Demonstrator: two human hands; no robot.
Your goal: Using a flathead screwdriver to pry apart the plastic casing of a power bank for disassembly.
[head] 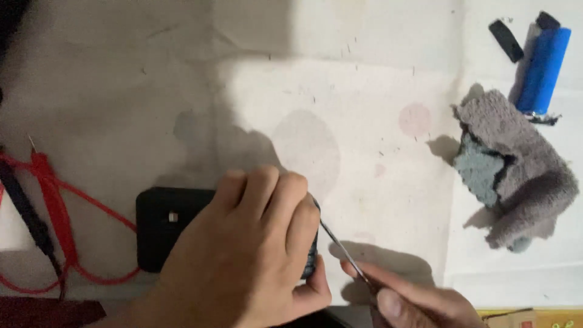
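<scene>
On the pale, stained tabletop [376, 91] the left hand [243, 261] lies with curled fingers clamped over a black device [164, 234], while the right hand [419, 300] pinches a thin metal tool [343, 249] whose tip meets the device's edge, a grey cloth [516, 170] lying well apart.

The left hand [243, 255] hides most of the black device [164, 234].

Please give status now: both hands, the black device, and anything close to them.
Left hand clamps black device on table. Right hand pinches thin metal tool, tip at device edge. Red test leads lie left, clear.
</scene>
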